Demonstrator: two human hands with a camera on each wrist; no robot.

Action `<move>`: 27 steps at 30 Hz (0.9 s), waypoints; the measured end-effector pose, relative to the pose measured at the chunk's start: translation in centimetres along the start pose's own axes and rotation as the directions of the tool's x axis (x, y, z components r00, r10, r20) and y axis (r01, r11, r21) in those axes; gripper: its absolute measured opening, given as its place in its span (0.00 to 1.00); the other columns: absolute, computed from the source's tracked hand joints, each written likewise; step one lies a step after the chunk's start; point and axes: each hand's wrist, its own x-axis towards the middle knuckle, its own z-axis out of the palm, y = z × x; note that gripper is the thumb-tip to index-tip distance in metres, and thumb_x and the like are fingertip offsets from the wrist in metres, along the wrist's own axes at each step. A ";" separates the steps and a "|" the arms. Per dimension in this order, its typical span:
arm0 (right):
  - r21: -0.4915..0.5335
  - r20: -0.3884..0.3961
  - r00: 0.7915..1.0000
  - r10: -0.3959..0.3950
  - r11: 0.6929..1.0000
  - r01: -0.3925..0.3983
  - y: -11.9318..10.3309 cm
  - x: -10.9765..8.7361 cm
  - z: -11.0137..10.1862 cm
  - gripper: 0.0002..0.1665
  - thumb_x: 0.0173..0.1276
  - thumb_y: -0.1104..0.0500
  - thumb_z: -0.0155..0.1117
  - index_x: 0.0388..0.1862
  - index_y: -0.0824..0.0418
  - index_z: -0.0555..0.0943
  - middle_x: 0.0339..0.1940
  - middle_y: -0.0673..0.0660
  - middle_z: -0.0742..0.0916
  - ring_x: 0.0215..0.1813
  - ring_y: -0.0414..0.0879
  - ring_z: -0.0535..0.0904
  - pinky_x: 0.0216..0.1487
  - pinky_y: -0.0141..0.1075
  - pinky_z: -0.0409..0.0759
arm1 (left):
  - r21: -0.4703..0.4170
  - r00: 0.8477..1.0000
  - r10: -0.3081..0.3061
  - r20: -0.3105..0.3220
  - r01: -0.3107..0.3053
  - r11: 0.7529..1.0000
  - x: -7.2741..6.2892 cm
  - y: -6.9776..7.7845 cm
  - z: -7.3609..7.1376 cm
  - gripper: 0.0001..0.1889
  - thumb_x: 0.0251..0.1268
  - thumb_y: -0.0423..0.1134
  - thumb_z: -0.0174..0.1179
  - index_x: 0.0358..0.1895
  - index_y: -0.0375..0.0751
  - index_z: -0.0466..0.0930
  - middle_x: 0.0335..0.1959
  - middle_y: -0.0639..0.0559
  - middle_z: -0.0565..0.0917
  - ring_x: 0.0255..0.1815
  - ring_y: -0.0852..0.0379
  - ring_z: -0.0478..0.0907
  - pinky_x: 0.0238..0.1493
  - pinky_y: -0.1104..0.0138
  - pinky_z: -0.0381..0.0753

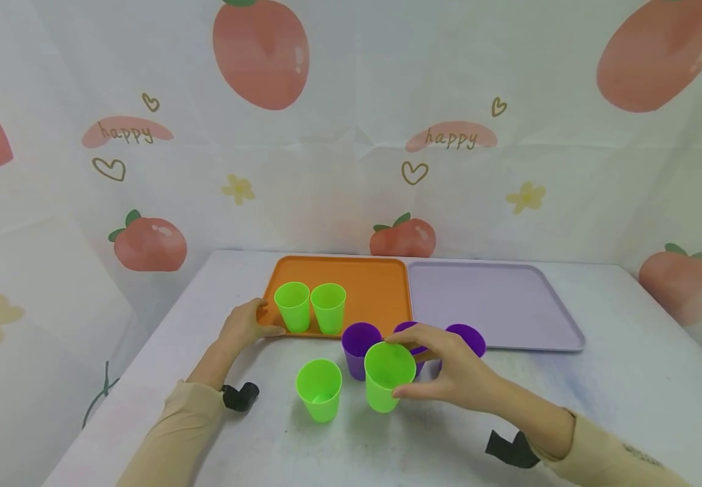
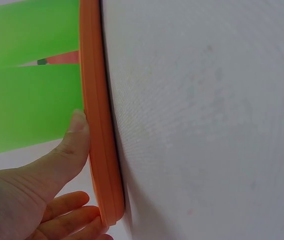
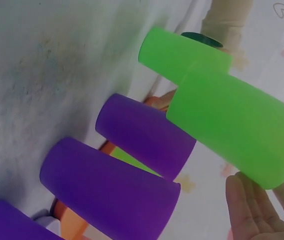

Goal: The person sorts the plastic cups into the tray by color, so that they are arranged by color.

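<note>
My right hand (image 1: 457, 372) pinches a green cup (image 1: 381, 389) near its rim, with the thumb in front and fingers behind. In the right wrist view, that cup (image 3: 231, 125) hangs above the tabletop, tilted slightly. Just left of it, another green cup (image 1: 320, 399) stands on the table. Two more green cups (image 1: 295, 311) stand side by side along the front of the orange tray (image 1: 375, 297). My left hand (image 1: 244, 321) holds this tray's front left corner. In the left wrist view, the thumb (image 2: 72, 145) lies on the rim beside a green cup (image 2: 32, 105).
A purple cup (image 1: 358, 358) stands behind the held cup; two others, including one at the right (image 1: 471, 338), are partly hidden by my right hand. A light purple tray (image 1: 485, 297) adjoins the orange one. A patterned cloth (image 1: 351, 88) hangs behind the white table (image 1: 253, 446).
</note>
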 end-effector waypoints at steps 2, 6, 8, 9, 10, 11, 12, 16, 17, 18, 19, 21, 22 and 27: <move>-0.006 0.001 1.000 0.001 1.000 -0.001 -0.1 0.0 -0.2 0.31 0.49 0.53 0.75 0.53 0.59 0.77 0.46 0.53 0.84 0.45 0.42 0.82 0.41 0.31 0.85 | -0.003 1.000 -0.005 0.003 0.005 1.000 0.0 0.0 0.0 0.39 0.50 0.46 0.69 0.61 0.25 0.66 0.60 0.29 0.73 0.62 0.31 0.67 0.63 0.46 0.68; -0.018 -0.003 1.000 -0.007 1.000 0.007 -0.2 0.1 -0.7 0.32 0.49 0.55 0.76 0.53 0.59 0.76 0.46 0.54 0.84 0.45 0.42 0.82 0.41 0.30 0.85 | -0.002 1.000 -0.007 0.001 0.007 1.000 0.0 0.0 0.1 0.38 0.50 0.46 0.69 0.61 0.25 0.66 0.60 0.30 0.73 0.62 0.32 0.67 0.64 0.46 0.68; -0.024 -0.007 1.000 -0.014 1.000 0.014 -0.3 0.3 -0.9 0.32 0.48 0.56 0.76 0.53 0.60 0.76 0.46 0.54 0.84 0.44 0.42 0.82 0.40 0.30 0.85 | 0.000 1.000 -0.006 -0.001 0.006 1.000 0.0 -0.1 0.1 0.38 0.50 0.46 0.69 0.61 0.25 0.66 0.59 0.30 0.73 0.62 0.32 0.68 0.63 0.46 0.68; -0.026 -0.009 1.000 -0.017 1.000 0.017 -0.3 0.3 -1.0 0.33 0.48 0.57 0.76 0.53 0.60 0.76 0.45 0.54 0.84 0.44 0.41 0.82 0.40 0.30 0.85 | 0.002 1.000 -0.005 -0.004 0.005 1.000 0.0 -0.1 0.1 0.38 0.50 0.46 0.69 0.60 0.25 0.66 0.59 0.30 0.73 0.61 0.32 0.68 0.63 0.46 0.69; -0.027 -0.012 1.000 -0.020 0.999 0.019 -0.3 0.4 -1.1 0.33 0.47 0.57 0.76 0.53 0.60 0.76 0.44 0.54 0.84 0.43 0.41 0.82 0.40 0.30 0.85 | 0.004 1.000 -0.003 -0.005 0.003 1.000 0.0 -0.1 0.2 0.38 0.49 0.46 0.69 0.60 0.25 0.66 0.59 0.30 0.73 0.61 0.32 0.68 0.63 0.46 0.69; -0.025 -0.013 1.000 -0.020 1.000 0.020 -0.3 0.4 -1.2 0.32 0.47 0.57 0.76 0.53 0.60 0.76 0.44 0.53 0.84 0.43 0.41 0.81 0.40 0.30 0.85 | 0.004 1.000 -0.003 -0.005 0.003 1.000 0.1 -0.2 0.2 0.38 0.50 0.46 0.69 0.60 0.25 0.66 0.59 0.30 0.73 0.61 0.32 0.68 0.63 0.46 0.69; -0.023 -0.015 1.000 -0.021 1.000 0.021 -0.3 0.5 -1.3 0.32 0.47 0.58 0.76 0.53 0.60 0.76 0.44 0.53 0.84 0.43 0.40 0.81 0.39 0.30 0.85 | 0.006 1.000 -0.002 -0.005 0.002 1.000 0.1 -0.2 0.2 0.38 0.49 0.46 0.69 0.60 0.25 0.66 0.59 0.30 0.74 0.61 0.32 0.68 0.63 0.46 0.69; -0.009 -0.016 1.000 -0.017 1.000 0.017 -0.3 0.7 -1.8 0.32 0.48 0.58 0.76 0.53 0.60 0.76 0.44 0.54 0.84 0.43 0.39 0.81 0.39 0.31 0.85 | 0.003 1.000 -0.001 -0.005 0.001 1.000 0.1 -0.2 0.1 0.38 0.50 0.47 0.69 0.60 0.25 0.66 0.59 0.30 0.74 0.61 0.32 0.68 0.63 0.46 0.69; -0.008 -0.015 1.000 -0.013 1.000 0.013 -0.3 0.8 -1.9 0.32 0.48 0.59 0.76 0.54 0.60 0.76 0.45 0.54 0.84 0.43 0.39 0.81 0.39 0.31 0.85 | 0.004 1.000 -0.001 -0.006 0.001 1.000 0.1 -0.2 0.1 0.38 0.50 0.47 0.69 0.60 0.25 0.66 0.59 0.30 0.74 0.61 0.32 0.68 0.63 0.46 0.69; -0.007 -0.016 1.000 -0.011 1.000 0.011 -0.3 0.9 -2.0 0.32 0.48 0.59 0.76 0.54 0.60 0.76 0.46 0.54 0.84 0.43 0.39 0.81 0.38 0.31 0.85 | 0.004 1.000 -0.001 -0.008 0.001 1.000 0.1 -0.2 0.1 0.38 0.49 0.47 0.69 0.60 0.25 0.66 0.59 0.30 0.74 0.61 0.32 0.68 0.62 0.46 0.69; -0.007 -0.016 1.000 -0.008 1.000 0.008 -0.3 1.0 -2.2 0.32 0.48 0.59 0.76 0.54 0.60 0.76 0.46 0.54 0.84 0.44 0.39 0.81 0.38 0.31 0.85 | 0.003 1.000 -0.003 -0.008 0.003 1.000 0.1 -0.3 0.2 0.38 0.50 0.46 0.69 0.60 0.25 0.66 0.59 0.30 0.74 0.61 0.32 0.68 0.63 0.46 0.69; -0.015 -0.023 1.000 -0.004 1.000 0.003 -0.3 1.1 -2.5 0.32 0.48 0.59 0.76 0.54 0.59 0.76 0.47 0.54 0.84 0.45 0.39 0.81 0.38 0.31 0.85 | 0.004 1.000 -0.002 -0.009 0.002 1.000 0.1 -0.2 0.2 0.38 0.49 0.47 0.69 0.60 0.25 0.66 0.59 0.30 0.74 0.61 0.32 0.69 0.63 0.46 0.69; -0.017 -0.025 1.000 -0.005 1.000 0.005 -0.3 1.2 -2.7 0.32 0.48 0.59 0.76 0.54 0.59 0.76 0.47 0.54 0.84 0.45 0.40 0.81 0.38 0.31 0.85 | 0.003 1.000 -0.003 -0.008 0.003 1.000 0.1 -0.3 0.2 0.38 0.50 0.46 0.69 0.60 0.25 0.66 0.59 0.30 0.74 0.61 0.32 0.68 0.63 0.46 0.69; -0.041 -0.045 0.999 0.002 0.999 -0.003 -0.4 1.9 -3.7 0.33 0.47 0.61 0.76 0.54 0.59 0.77 0.48 0.54 0.85 0.47 0.42 0.82 0.38 0.31 0.85 | 0.009 1.000 -0.005 -0.005 0.005 1.000 0.2 -0.2 0.2 0.39 0.50 0.47 0.69 0.61 0.25 0.66 0.60 0.29 0.73 0.61 0.31 0.68 0.64 0.46 0.68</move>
